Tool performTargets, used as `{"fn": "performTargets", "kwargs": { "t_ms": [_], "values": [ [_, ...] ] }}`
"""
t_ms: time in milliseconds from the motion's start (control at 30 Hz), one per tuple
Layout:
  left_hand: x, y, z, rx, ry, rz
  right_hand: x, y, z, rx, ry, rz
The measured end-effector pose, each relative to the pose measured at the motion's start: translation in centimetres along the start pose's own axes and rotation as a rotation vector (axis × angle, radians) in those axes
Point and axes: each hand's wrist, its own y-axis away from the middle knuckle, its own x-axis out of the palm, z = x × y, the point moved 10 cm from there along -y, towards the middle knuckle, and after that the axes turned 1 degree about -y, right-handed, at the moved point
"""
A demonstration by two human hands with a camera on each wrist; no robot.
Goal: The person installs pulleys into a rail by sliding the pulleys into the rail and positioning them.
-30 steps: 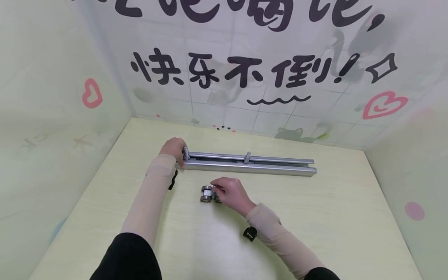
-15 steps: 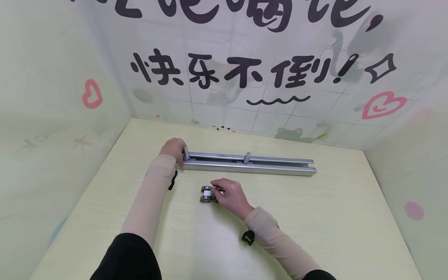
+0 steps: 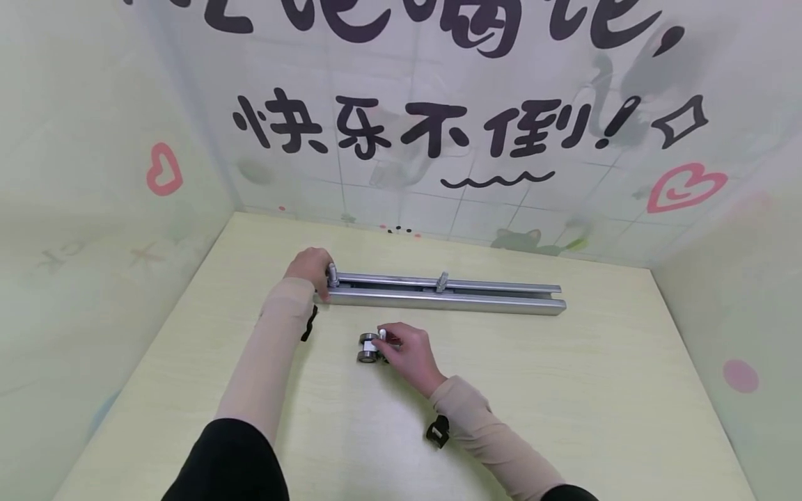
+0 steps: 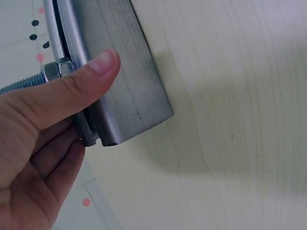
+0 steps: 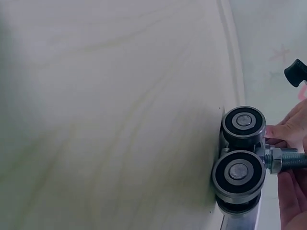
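A grey metal channel rail lies across the table with its slot facing up. My left hand grips its left end; in the left wrist view the thumb presses the rail's side and the fingers curl round the far side. Beside that hand a threaded bolt with a nut stands up from the slot. Another bolt rises mid-rail. Nearer me, my right hand pinches the bolt of a wheeled roller trolley, whose black-sealed wheels show in the right wrist view.
The pale wood-grain table is bounded by a printed back wall and side walls on the left and right. The rail lies between the trolley and the back wall.
My right wrist has turned and shifted slightly left and toward me, and the tip of the trolley's bolt shows more clearly between the fingers. The left hand and rail stay put.
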Motion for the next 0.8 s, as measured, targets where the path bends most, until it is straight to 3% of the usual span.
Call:
{"fn": "performTargets", "kwargs": {
  "t_ms": [300, 800],
  "values": [
    [0.04, 0.09, -0.05, -0.001, 0.013, 0.002, 0.32, 0.27, -0.51, 0.038, -0.119, -0.036],
    [-0.1, 0.14, -0.1, 0.012, 0.005, -0.006, 0.0, -0.05, 0.43, -0.08, 0.065, -0.064]
  ]
}}
